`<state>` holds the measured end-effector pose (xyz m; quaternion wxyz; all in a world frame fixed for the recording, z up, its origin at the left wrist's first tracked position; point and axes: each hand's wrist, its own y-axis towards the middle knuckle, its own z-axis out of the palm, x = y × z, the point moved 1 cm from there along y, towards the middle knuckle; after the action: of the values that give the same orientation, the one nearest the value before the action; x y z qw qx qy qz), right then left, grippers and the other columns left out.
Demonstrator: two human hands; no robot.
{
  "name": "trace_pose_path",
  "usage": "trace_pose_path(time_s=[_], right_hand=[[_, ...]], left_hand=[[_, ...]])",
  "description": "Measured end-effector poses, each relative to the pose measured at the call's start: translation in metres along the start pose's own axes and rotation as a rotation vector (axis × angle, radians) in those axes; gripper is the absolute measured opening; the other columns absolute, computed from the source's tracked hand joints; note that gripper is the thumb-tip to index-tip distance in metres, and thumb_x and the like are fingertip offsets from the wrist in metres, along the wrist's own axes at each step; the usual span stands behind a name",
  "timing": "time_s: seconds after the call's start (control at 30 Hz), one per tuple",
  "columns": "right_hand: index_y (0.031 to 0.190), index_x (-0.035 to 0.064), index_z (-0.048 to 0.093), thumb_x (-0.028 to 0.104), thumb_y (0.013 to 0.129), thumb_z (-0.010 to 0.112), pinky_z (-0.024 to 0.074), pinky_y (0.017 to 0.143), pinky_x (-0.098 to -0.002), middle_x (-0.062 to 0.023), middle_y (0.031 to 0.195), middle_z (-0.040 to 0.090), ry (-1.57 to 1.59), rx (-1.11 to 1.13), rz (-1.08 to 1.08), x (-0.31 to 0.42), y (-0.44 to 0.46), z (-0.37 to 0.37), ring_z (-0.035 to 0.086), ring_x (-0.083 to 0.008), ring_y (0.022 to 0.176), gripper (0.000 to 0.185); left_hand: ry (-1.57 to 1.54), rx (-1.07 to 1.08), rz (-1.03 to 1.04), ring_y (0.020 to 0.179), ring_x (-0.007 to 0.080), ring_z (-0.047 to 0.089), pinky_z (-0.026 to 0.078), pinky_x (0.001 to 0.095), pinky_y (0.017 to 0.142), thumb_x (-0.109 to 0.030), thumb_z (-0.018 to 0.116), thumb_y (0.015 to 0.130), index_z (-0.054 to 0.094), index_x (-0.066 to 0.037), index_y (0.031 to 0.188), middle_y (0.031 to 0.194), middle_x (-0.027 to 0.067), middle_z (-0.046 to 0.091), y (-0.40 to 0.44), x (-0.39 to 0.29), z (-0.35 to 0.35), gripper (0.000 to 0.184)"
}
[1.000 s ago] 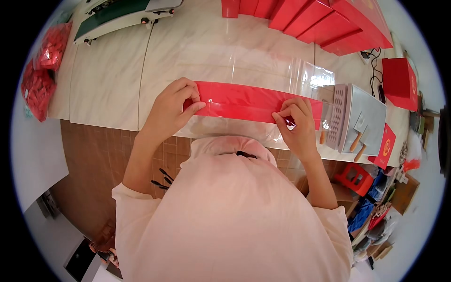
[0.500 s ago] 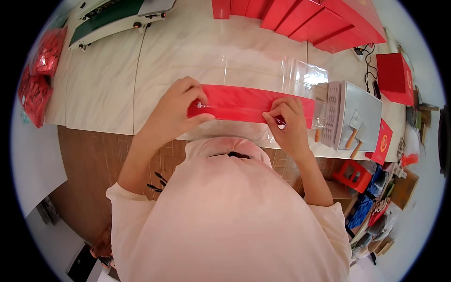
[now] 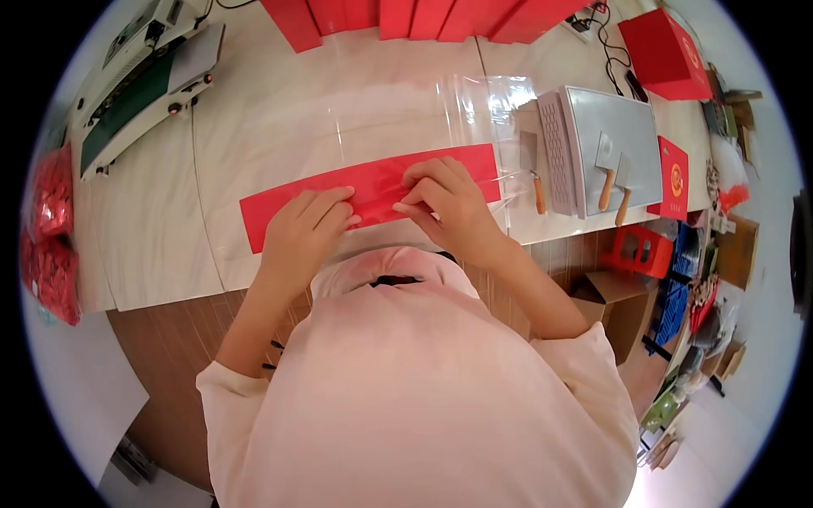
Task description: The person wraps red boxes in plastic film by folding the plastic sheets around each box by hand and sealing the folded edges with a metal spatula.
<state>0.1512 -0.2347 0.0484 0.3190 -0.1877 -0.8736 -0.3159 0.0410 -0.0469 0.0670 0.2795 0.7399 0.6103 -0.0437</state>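
Observation:
A long, flat red strip [image 3: 288, 190] lies slantwise along the table's front edge, its right end higher in view. My left hand [image 3: 309, 224] is closed over its near edge left of the middle, thumb and fingertips drawn together on the red surface. Right of the middle, my right hand [image 3: 449, 207] has bent fingers and a thumb pinching at the strip; whether film is in the pinch too cannot be made out. Clear plastic film [image 3: 474, 106] spreads on the table behind the strip and shows past its right end.
A grey-topped box [image 3: 614, 127] with scraper-like tools having wooden handles stands at right. Red boxes [image 3: 423, 17] line the back. A machine with a green belt [image 3: 127, 110] is at back left, bagged red items [image 3: 51, 212] at far left. A red stool [image 3: 635, 251] stands below right.
My view has turned, shifting the table items. My hands have come closer together, the left moving from the strip's left end toward its middle. The strip now lies slanted.

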Motion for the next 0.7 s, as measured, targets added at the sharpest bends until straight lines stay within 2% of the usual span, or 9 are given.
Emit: trace_pose_path(time_s=[0.1, 0.17, 0.2, 0.27, 0.4, 0.63, 0.7], right_hand=[[0.081, 0.0055, 0.055, 0.007, 0.070, 0.076, 0.0433, 0.073, -0.0364, -0.0079, 0.096, 0.060, -0.049, -0.025, -0.094, 0.002, -0.005, -0.002, 0.054, -0.0252, 0.079, 0.023], [0.083, 0.0060, 0.056, 0.011, 0.071, 0.077, 0.0435, 0.075, -0.0368, -0.0073, 0.102, 0.061, -0.147, 0.115, -0.135, 0.005, -0.007, -0.016, 0.054, -0.0248, 0.082, 0.024], [0.083, 0.0060, 0.056, 0.011, 0.071, 0.077, 0.0435, 0.075, -0.0368, -0.0073, 0.102, 0.061, -0.143, 0.114, -0.141, 0.003, -0.007, -0.025, 0.054, -0.0248, 0.082, 0.024], [0.085, 0.0062, 0.059, 0.009, 0.070, 0.079, 0.0431, 0.077, -0.0382, -0.0087, 0.107, 0.062, -0.192, 0.166, -0.124, -0.004, -0.013, -0.048, 0.056, -0.0280, 0.089, 0.025], [0.083, 0.0075, 0.058, 0.011, 0.071, 0.077, 0.0420, 0.080, -0.0386, -0.0056, 0.104, 0.061, -0.345, 0.189, -0.046, -0.030, -0.032, -0.095, 0.054, -0.0273, 0.091, 0.022], [0.080, 0.0058, 0.055, 0.004, 0.078, 0.071, 0.0434, 0.088, -0.0393, -0.0061, 0.108, 0.062, -0.124, 0.196, 0.110, -0.041, -0.031, -0.108, 0.055, -0.0296, 0.104, 0.016], [0.084, 0.0056, 0.050, 0.003, 0.085, 0.066, 0.0414, 0.097, -0.0389, -0.0099, 0.114, 0.059, 0.064, 0.187, 0.224, -0.049, -0.036, -0.103, 0.055, -0.0285, 0.110, 0.016]], left_hand=[[0.134, -0.048, 0.009, 0.067, 0.0198, 0.058, 0.048, 0.0292, 0.058, -0.009, 0.077, 0.069, 0.058, -0.004, 0.077, 0.097, 0.0054, 0.070, -0.007, -0.004, 0.003, 0.021], [0.154, -0.087, 0.035, 0.063, 0.0178, 0.058, 0.047, 0.0275, 0.055, -0.010, 0.078, 0.068, 0.058, -0.004, 0.076, 0.096, 0.0049, 0.071, -0.007, -0.005, 0.001, 0.023], [0.160, -0.088, 0.032, 0.063, 0.0178, 0.058, 0.047, 0.0275, 0.055, -0.010, 0.078, 0.068, 0.058, -0.004, 0.076, 0.096, 0.0049, 0.071, -0.007, -0.004, 0.001, 0.023], [0.158, -0.110, 0.053, 0.063, 0.0177, 0.058, 0.047, 0.0275, 0.055, -0.011, 0.078, 0.068, 0.058, -0.004, 0.076, 0.093, 0.0041, 0.071, -0.006, -0.003, 0.002, 0.023], [0.156, -0.084, 0.019, 0.064, 0.0175, 0.059, 0.047, 0.0274, 0.055, -0.012, 0.078, 0.068, 0.059, -0.004, 0.076, 0.092, 0.0032, 0.071, -0.005, -0.003, 0.002, 0.022], [0.028, -0.022, -0.120, 0.068, 0.0183, 0.061, 0.049, 0.0259, 0.057, -0.007, 0.076, 0.071, 0.061, -0.005, 0.076, 0.092, 0.0030, 0.071, 0.001, 0.000, -0.004, 0.017], [0.000, -0.002, -0.163, 0.068, 0.0180, 0.061, 0.049, 0.0255, 0.057, -0.006, 0.076, 0.072, 0.061, -0.005, 0.076, 0.092, 0.0034, 0.071, 0.002, 0.002, -0.004, 0.016]])
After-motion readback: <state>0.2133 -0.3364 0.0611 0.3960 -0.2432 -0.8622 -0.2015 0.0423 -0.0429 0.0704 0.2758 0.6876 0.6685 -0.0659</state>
